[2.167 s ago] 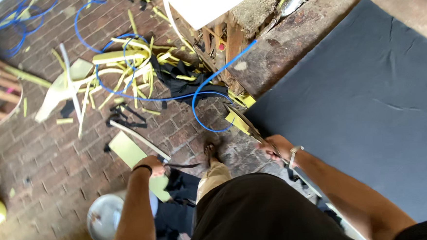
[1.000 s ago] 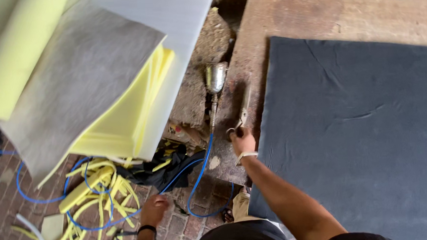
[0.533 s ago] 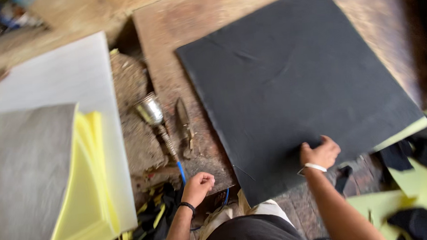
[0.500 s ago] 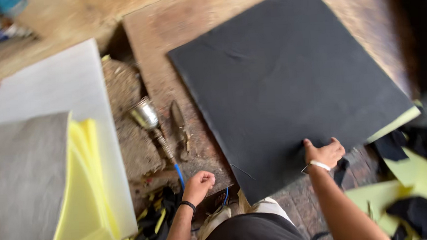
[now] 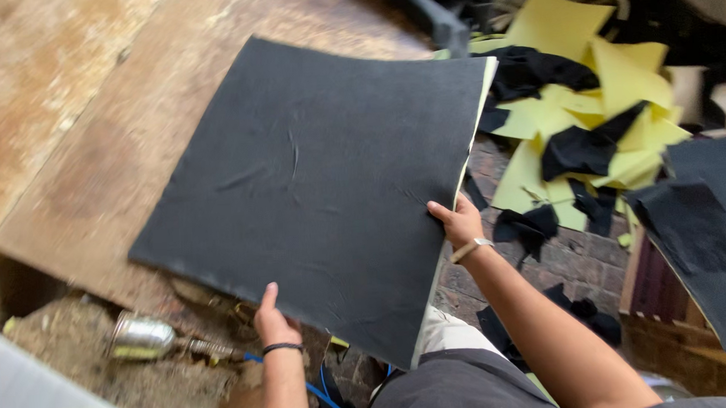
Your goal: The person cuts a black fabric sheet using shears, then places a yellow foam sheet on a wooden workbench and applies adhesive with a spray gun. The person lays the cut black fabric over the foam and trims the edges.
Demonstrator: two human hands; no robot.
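Observation:
A large square sheet with black fabric over yellow foam (image 5: 321, 190) lies on a wooden board (image 5: 103, 135). Its right part hangs past the board's edge. My right hand (image 5: 457, 222) grips the sheet's right edge, thumb on the black face. My left hand (image 5: 275, 318) presses against the sheet's near edge with the fingers up and nothing held in it. A thin band sits on each wrist.
A metal spray gun (image 5: 142, 337) with a blue hose (image 5: 323, 396) lies on the rough bench near my left hand. Yellow foam and black fabric scraps (image 5: 582, 126) cover the brick floor (image 5: 548, 260) at right. Another black sheet (image 5: 713, 244) leans at the far right.
The camera has swung right. My right hand moved from the sheet's near corner to its right edge, and my left hand rose from the bench to the sheet's near edge. The sheet has turned.

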